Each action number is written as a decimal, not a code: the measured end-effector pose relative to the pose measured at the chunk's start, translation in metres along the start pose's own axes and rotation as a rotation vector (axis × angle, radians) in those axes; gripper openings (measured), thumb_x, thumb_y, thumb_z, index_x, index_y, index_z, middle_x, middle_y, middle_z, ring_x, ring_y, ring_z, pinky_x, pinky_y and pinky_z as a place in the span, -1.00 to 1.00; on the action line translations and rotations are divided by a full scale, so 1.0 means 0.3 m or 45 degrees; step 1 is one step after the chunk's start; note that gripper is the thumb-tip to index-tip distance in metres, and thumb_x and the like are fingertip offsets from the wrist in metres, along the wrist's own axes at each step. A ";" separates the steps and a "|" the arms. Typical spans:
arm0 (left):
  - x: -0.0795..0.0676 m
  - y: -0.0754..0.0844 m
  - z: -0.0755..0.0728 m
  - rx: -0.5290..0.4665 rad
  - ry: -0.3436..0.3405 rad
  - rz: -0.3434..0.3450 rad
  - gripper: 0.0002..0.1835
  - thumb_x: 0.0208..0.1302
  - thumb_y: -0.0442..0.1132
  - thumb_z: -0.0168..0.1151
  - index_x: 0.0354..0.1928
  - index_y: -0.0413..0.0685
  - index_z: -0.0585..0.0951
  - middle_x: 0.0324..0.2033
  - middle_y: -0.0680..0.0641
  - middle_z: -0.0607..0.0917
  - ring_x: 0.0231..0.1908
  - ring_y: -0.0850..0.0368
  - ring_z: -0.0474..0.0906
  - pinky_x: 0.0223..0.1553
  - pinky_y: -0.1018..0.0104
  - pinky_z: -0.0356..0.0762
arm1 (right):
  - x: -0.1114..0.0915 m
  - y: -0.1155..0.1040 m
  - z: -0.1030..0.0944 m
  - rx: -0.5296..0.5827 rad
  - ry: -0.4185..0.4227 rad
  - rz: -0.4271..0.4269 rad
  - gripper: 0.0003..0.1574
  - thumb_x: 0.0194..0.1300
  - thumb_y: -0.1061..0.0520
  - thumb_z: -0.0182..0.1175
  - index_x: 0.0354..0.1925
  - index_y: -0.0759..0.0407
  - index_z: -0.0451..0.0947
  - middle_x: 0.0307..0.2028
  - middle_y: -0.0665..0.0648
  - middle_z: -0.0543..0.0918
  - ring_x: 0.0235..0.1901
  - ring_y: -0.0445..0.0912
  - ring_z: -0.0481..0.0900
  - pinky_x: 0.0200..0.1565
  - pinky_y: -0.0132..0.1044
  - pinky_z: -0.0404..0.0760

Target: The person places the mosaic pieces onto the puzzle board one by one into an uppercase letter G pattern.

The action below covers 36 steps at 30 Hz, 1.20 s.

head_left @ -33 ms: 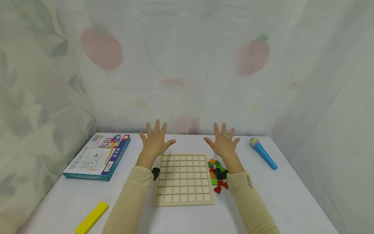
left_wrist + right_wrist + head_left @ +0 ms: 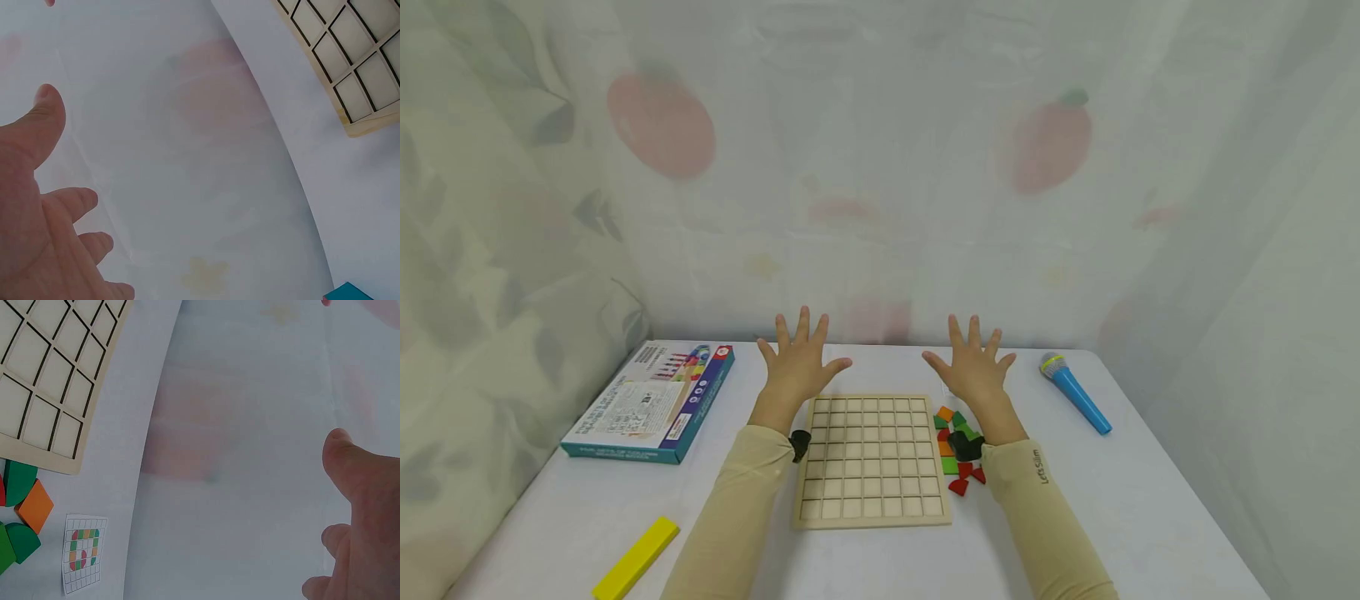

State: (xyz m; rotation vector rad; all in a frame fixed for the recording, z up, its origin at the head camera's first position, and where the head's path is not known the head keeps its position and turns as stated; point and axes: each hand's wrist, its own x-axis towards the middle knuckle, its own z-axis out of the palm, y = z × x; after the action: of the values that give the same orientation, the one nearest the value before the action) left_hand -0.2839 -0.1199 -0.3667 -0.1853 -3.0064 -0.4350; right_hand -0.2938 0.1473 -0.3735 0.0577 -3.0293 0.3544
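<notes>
The left grip and right grip, bare hands with fingers spread apart and holding nothing, hovered toward the far edge of the surface. The grid board (nearly square, no clear long axis) lay behind them, toward the near edge. Coloured pieces lay along its right side, nearer the right grip.

Loc: curtained-off, rm type unclear | fruit-print drape | wht tbl

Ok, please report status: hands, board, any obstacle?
Left hand, right hand: spread, holding nothing. Grid board: no pieces in it. Colored pieces: loose beside it. No obstruction seen.
</notes>
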 end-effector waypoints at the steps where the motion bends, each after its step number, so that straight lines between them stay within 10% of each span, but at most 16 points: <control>1: -0.002 0.002 -0.002 -0.004 0.001 0.002 -0.08 0.19 0.33 -0.04 0.45 0.11 -0.11 0.43 -0.16 -0.29 0.32 -0.33 -0.59 0.11 -0.50 -0.46 | -0.002 0.001 -0.003 0.002 0.000 -0.001 0.06 0.21 -0.51 -0.21 0.45 -0.12 -0.33 0.43 0.27 -0.30 0.31 0.46 -0.35 0.09 0.52 -0.17; 36: -0.040 -0.135 0.058 -0.119 -0.013 0.147 -0.05 0.16 0.11 0.19 0.45 0.01 -0.08 0.43 -0.18 -0.14 0.36 -0.33 -0.37 0.10 -0.49 -0.10 | -0.043 0.102 0.030 0.132 0.052 -0.259 -0.06 0.23 -0.20 0.13 0.42 0.08 0.00 0.40 0.26 0.02 0.28 0.28 0.12 0.06 0.25 0.35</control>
State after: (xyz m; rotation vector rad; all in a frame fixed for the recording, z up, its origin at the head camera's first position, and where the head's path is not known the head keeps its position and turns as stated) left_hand -0.2787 -0.1546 -0.3958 -0.3674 -2.9679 -0.5641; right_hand -0.2831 0.1754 -0.3903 0.3583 -2.9273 0.4872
